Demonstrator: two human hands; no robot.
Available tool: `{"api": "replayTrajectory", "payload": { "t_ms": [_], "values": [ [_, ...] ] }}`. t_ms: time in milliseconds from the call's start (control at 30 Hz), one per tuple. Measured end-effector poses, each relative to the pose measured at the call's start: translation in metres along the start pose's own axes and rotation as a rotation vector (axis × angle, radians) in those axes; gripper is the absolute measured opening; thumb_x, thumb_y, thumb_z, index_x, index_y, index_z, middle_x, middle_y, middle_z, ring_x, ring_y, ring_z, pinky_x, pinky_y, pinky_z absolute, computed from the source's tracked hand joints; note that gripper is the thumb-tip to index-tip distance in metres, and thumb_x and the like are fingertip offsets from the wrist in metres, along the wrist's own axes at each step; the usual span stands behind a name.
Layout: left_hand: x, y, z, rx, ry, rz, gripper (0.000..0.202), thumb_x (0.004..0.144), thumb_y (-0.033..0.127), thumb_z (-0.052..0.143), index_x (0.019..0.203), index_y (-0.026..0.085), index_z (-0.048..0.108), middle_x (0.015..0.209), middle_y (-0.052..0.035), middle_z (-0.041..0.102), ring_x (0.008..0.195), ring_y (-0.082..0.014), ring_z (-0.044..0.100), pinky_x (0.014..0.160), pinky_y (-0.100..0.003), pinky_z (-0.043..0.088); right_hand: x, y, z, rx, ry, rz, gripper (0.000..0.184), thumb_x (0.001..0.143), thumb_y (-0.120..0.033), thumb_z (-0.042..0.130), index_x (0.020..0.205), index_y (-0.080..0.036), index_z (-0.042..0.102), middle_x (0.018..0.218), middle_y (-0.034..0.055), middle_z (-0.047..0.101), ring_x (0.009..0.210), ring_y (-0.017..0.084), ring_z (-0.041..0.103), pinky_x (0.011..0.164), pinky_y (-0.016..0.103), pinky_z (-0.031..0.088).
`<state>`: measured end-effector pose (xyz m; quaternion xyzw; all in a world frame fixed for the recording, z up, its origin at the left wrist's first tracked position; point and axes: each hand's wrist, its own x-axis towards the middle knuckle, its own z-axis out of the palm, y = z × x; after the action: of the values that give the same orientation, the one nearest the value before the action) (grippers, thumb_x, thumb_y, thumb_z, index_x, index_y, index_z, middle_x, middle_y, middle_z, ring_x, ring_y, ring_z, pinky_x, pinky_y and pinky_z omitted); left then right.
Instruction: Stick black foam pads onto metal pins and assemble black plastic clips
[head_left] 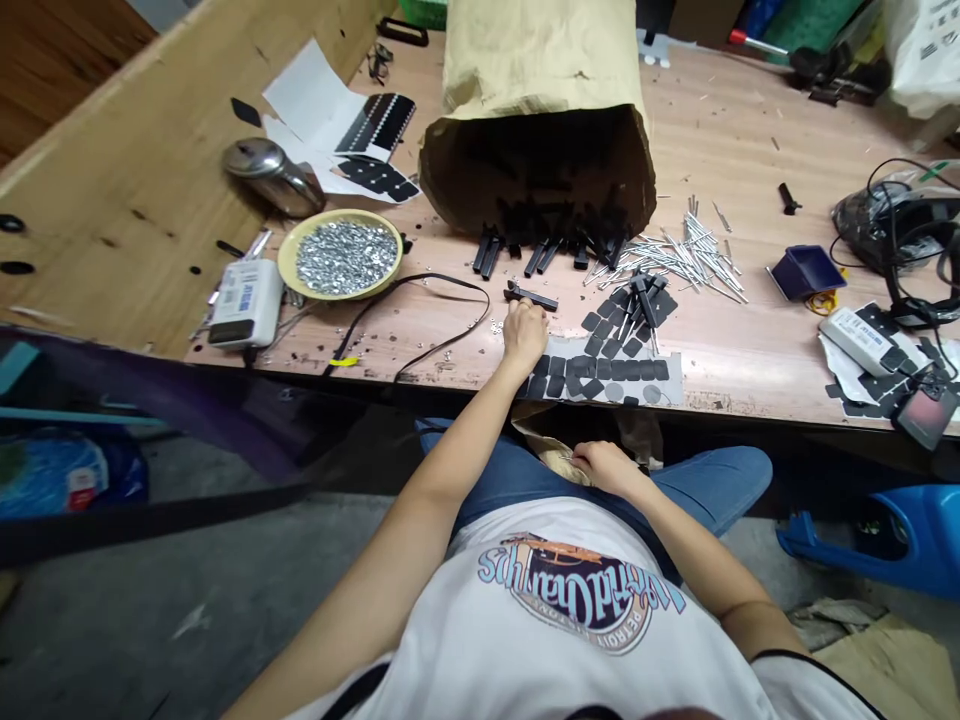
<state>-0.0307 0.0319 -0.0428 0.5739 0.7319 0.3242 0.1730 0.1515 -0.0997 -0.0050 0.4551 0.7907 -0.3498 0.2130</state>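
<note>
My left hand [526,332] reaches over the front of the table, its fingertips closed on a small black plastic part [541,300]. My right hand [609,466] is low over my lap with its fingers curled together, by a brown paper bag [553,455] between my legs. What that hand holds, if anything, I cannot make out. Right of my left hand lie black adhesive pads [600,370] on a backing sheet. Several black parts with metal rods [643,298] rest on loose pads. More black parts [491,252] spill from a large open paper sack [540,70].
A yellow bowl [289,262] of small metal pieces stands left, near a steel jug [271,178] and a white box [246,303]. A black strap [450,278] curves across the table. Thin metal rods [697,255] and a dark blue tray [806,272] lie right.
</note>
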Motion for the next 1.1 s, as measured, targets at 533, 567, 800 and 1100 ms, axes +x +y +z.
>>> {"api": "replayTrajectory", "payload": {
  "t_ms": [533, 567, 800, 1100],
  "values": [
    [-0.076, 0.030, -0.004, -1.442, -0.165, -0.373, 0.045, 0.058, 0.027, 0.081, 0.093, 0.019, 0.054, 0.068, 0.0044, 0.064, 0.063, -0.0088, 0.064, 0.065, -0.022, 0.049, 0.012, 0.001, -0.071, 0.162, 0.825, -0.046, 0.015, 0.089, -0.030, 0.047, 0.090, -0.020, 0.058, 0.083, 0.0044, 0.069, 0.074, 0.019, 0.065, 0.064, 0.024, 0.041],
    [-0.078, 0.029, -0.004, -1.457, -0.170, -0.373, 0.046, 0.058, 0.027, 0.081, 0.094, 0.019, 0.053, 0.068, 0.0047, 0.064, 0.064, -0.0086, 0.064, 0.066, -0.022, 0.049, 0.012, -0.001, -0.071, 0.130, 0.810, -0.037, 0.015, 0.090, -0.030, 0.046, 0.089, -0.020, 0.058, 0.083, 0.0044, 0.069, 0.074, 0.019, 0.065, 0.062, 0.024, 0.040],
    [-0.081, 0.027, -0.003, -1.383, -0.139, -0.277, 0.050, 0.059, 0.031, 0.081, 0.097, 0.020, 0.051, 0.067, 0.0042, 0.065, 0.067, -0.0113, 0.066, 0.070, -0.024, 0.049, 0.006, -0.003, -0.069, -0.024, 0.750, -0.024, 0.015, 0.092, -0.027, 0.045, 0.086, -0.020, 0.057, 0.085, 0.0056, 0.069, 0.077, 0.018, 0.065, 0.060, 0.023, 0.035],
    [-0.083, 0.026, -0.003, -1.332, -0.117, -0.209, 0.054, 0.057, 0.033, 0.081, 0.099, 0.020, 0.050, 0.066, 0.0045, 0.065, 0.064, -0.0105, 0.064, 0.071, -0.025, 0.050, 0.001, -0.009, -0.076, -0.085, 0.640, 0.038, 0.019, 0.094, -0.025, 0.040, 0.091, -0.017, 0.058, 0.088, 0.0090, 0.069, 0.079, 0.020, 0.066, 0.061, 0.024, 0.035]
  ]
}}
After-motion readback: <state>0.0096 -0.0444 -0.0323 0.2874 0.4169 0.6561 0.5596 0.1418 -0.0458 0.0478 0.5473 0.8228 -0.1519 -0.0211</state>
